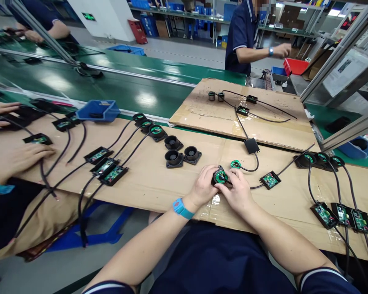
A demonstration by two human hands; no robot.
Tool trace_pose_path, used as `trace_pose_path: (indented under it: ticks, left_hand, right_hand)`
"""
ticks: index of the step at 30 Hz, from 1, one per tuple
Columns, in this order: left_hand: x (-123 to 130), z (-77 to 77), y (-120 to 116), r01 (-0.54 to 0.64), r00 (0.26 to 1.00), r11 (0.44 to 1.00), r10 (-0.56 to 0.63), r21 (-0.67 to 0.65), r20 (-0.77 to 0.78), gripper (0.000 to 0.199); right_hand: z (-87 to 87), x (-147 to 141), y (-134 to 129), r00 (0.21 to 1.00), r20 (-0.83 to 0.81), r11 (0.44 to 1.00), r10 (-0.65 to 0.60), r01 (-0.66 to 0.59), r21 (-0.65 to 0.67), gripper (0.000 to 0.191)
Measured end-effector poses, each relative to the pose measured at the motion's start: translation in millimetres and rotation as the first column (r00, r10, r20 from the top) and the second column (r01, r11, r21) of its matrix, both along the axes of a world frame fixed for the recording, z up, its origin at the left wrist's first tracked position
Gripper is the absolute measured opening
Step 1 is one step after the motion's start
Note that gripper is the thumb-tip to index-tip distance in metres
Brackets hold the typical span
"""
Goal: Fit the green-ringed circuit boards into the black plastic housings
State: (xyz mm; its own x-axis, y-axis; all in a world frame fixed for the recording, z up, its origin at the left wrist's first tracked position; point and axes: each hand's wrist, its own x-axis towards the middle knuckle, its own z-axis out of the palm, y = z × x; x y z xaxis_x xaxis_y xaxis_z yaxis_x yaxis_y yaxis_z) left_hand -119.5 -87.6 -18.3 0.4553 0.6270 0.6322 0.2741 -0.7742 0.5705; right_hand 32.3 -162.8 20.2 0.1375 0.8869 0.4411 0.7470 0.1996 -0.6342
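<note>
Between my two hands, near the cardboard's front edge, is a black round housing [220, 176] with a green circuit board and thin wires in its top. My left hand [205, 183] grips its left side, the wrist wearing a blue band. The fingers of my right hand [237, 188] press on its right side, by the cable. That cable leads right to an open black box with a green board [270, 180]. Just behind my hands lies a loose round green board [235, 164], wired to a closed black box [252, 145]. Three empty black housings [173, 158] stand to the left.
Wired housings and open boxes lie at right [343, 214] and left [106, 166]. A raised cardboard sheet [202, 110] holds more parts. A blue bin [98, 110] stands back left. A co-worker's hands [27, 157] are at far left; another person [241, 38] stands across the green conveyor.
</note>
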Motion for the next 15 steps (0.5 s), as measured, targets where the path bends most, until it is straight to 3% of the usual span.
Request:
trace_pose_path:
  ticks: [9, 15]
  left_hand:
    - [1.1, 2.0, -0.7, -0.003, 0.999, 0.992, -0.001, -0.125, -0.032, 0.040]
    - [0.5, 0.6, -0.8, -0.031, 0.996, 0.998, 0.025, -0.060, -0.090, 0.035]
  right_hand:
    - [-3.6, 2.8, 1.1, 0.995, 0.035, 0.995, 0.095, -0.094, -0.040, 0.044]
    - [-3.9, 4.9, 2.7, 0.989, 0.085, 0.989, 0.124, -0.116, -0.091, 0.039]
